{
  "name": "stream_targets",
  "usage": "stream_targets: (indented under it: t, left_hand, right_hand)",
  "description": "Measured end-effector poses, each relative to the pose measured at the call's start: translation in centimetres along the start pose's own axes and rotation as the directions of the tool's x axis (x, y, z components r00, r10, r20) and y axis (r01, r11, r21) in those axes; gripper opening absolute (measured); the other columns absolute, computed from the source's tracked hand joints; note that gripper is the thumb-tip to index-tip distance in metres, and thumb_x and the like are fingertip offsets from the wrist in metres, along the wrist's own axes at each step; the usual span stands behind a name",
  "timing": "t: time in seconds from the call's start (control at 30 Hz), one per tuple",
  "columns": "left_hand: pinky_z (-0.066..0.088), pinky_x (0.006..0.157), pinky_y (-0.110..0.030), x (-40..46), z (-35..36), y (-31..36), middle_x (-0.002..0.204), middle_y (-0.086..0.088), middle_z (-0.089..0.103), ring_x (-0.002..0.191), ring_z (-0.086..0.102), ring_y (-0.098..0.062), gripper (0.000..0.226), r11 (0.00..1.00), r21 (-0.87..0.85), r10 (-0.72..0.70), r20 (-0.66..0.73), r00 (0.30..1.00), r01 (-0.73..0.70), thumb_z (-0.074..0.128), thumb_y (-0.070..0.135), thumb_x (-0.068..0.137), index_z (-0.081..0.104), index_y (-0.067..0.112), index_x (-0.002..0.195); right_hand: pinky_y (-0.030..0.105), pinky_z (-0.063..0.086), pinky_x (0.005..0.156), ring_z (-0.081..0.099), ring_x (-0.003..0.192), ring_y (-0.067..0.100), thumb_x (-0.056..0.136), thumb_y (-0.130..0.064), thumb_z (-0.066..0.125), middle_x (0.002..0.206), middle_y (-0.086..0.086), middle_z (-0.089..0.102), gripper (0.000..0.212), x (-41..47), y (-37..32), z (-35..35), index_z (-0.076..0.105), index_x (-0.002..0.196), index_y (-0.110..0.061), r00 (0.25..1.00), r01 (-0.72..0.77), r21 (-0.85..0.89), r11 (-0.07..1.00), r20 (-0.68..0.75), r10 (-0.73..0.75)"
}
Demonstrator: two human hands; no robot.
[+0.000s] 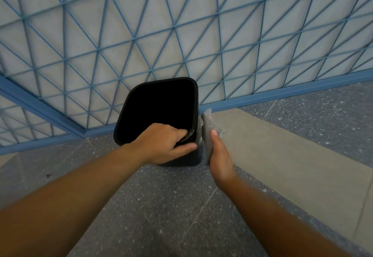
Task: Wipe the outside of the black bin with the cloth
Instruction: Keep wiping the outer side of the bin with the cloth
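Upright black bin [161,107] (mouth upward)

Head-worn view — looking steeply down, close over hands, floor

I see a black bin [139,103] — glossy, its inside pure dark. The cloth [210,129] reads pale grey with a fine weave. Behind, a whitish wall panel [141,24] carries a blue lattice of squares and diagonals, blue-framed. The floor [161,206] is dark grey terrazzo, white-flecked — with one plain beige-grey band.
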State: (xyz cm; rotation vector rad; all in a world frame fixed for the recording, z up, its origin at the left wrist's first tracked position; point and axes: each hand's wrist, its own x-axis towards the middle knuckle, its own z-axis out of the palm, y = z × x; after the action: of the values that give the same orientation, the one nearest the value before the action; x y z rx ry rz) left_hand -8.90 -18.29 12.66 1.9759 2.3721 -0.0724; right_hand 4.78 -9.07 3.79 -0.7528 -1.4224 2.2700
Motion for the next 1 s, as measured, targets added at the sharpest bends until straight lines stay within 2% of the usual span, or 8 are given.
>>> stream_targets:
  t: [0.07, 0.23, 0.37, 0.5, 0.6, 0.73, 0.9, 1.0]
  left_hand:
    - [0.029, 0.053, -0.029, -0.7, -0.1, -0.5, 0.059, 0.012, 0.038, 0.054, 0.038, -0.007, 0.044, 0.997, 0.049, 0.058, -0.019, 0.998, -0.057, 0.039, 0.067, 0.089, 0.051, 0.027, 0.077]
    - [0.041, 0.049, -0.028, -1.5, 0.4, -1.8, 0.059, 0.005, 0.056, 0.058, 0.058, -0.014, 0.05, 0.984, 0.123, 0.145, -0.121, 0.982, -0.13, 0.035, 0.059, 0.097, 0.062, 0.023, 0.074]
    - [0.047, 0.056, -0.032, -0.4, 0.7, -1.0, 0.068, 0.003, 0.064, 0.065, 0.062, -0.015, 0.056, 0.992, 0.052, 0.119, -0.042, 0.992, -0.117, 0.03, 0.061, 0.095, 0.068, 0.021, 0.083]
    - [0.05, 0.062, -0.036, 0.1, 0.6, -0.9, 0.073, 0.003, 0.067, 0.071, 0.063, -0.016, 0.065, 0.996, 0.002, 0.091, 0.009, 0.996, -0.091, 0.02, 0.064, 0.095, 0.069, 0.022, 0.086]
    - [0.05, 0.068, -0.036, 0.2, 0.5, -0.9, 0.082, 0.004, 0.071, 0.077, 0.065, -0.014, 0.069, 0.996, -0.037, 0.084, 0.052, 0.995, -0.082, 0.016, 0.067, 0.093, 0.07, 0.023, 0.096]
    - [0.05, 0.07, -0.035, 0.1, 0.7, -1.1, 0.086, 0.005, 0.072, 0.079, 0.066, -0.012, 0.072, 0.993, -0.075, 0.095, 0.078, 0.992, -0.09, 0.015, 0.07, 0.092, 0.07, 0.025, 0.099]
    - [0.029, 0.052, -0.022, 0.8, 0.6, -0.4, 0.056, 0.012, 0.048, 0.051, 0.043, -0.002, 0.07, 0.995, -0.068, 0.069, 0.003, 0.998, -0.069, 0.017, 0.076, 0.091, 0.058, 0.024, 0.069]
    - [0.029, 0.053, -0.026, 0.9, 0.8, -0.1, 0.055, 0.011, 0.046, 0.052, 0.042, -0.004, 0.071, 0.995, -0.095, -0.008, -0.008, 1.0, 0.007, 0.01, 0.075, 0.091, 0.05, 0.025, 0.062]
  right_hand:
    - [0.047, 0.027, 0.125, 0.039, 0.148, 0.025, 0.107, -0.042, 0.027, 0.156, 0.014, 0.046, 0.059, 0.0, 0.7, 0.5, 0.042, 0.152, -0.008, 1.0, -0.022, 0.049, 0.999, -0.004, 0.023]
    - [0.039, 0.024, 0.127, 0.034, 0.151, 0.014, 0.101, -0.054, 0.033, 0.162, 0.006, 0.039, 0.072, 0.0, 1.4, 1.9, 0.031, 0.157, -0.011, 0.996, 0.084, 0.158, 0.984, 0.024, -0.089]
    - [0.025, 0.04, 0.117, 0.048, 0.139, 0.003, 0.102, -0.052, 0.035, 0.148, -0.001, 0.056, 0.064, 0.2, 2.2, 3.7, 0.04, 0.154, -0.015, 0.998, 0.035, 0.221, 0.975, 0.042, -0.045]
    - [0.038, 0.038, 0.119, 0.056, 0.134, 0.019, 0.108, -0.041, 0.027, 0.142, 0.01, 0.061, 0.055, 5.2, -0.1, 2.8, 0.052, 0.146, -0.01, 0.998, -0.062, 0.332, 0.941, 0.03, 0.055]
    - [0.028, 0.049, 0.107, 0.062, 0.126, 0.012, 0.104, -0.048, 0.034, 0.137, 0.004, 0.066, 0.055, 4.7, 0.3, 3.1, 0.056, 0.143, -0.016, 0.998, -0.052, 0.253, 0.966, 0.043, 0.042]
    - [0.026, 0.049, 0.109, 0.06, 0.129, 0.009, 0.092, -0.063, 0.042, 0.14, 0.002, 0.064, 0.071, 2.2, 1.5, 3.1, 0.053, 0.146, -0.018, 0.999, -0.027, 0.244, 0.969, 0.024, 0.022]
    - [0.044, 0.041, 0.117, 0.059, 0.13, 0.025, 0.106, -0.048, 0.036, 0.135, 0.013, 0.066, 0.056, 7.7, -0.9, 2.0, 0.061, 0.138, -0.01, 0.997, -0.074, 0.188, 0.979, -0.004, 0.076]
    - [0.042, 0.038, 0.119, 0.057, 0.132, 0.02, 0.108, -0.043, 0.031, 0.14, 0.01, 0.063, 0.052, 6.6, -0.2, 1.8, 0.057, 0.142, -0.013, 0.997, -0.073, 0.165, 0.984, 0.03, 0.069]
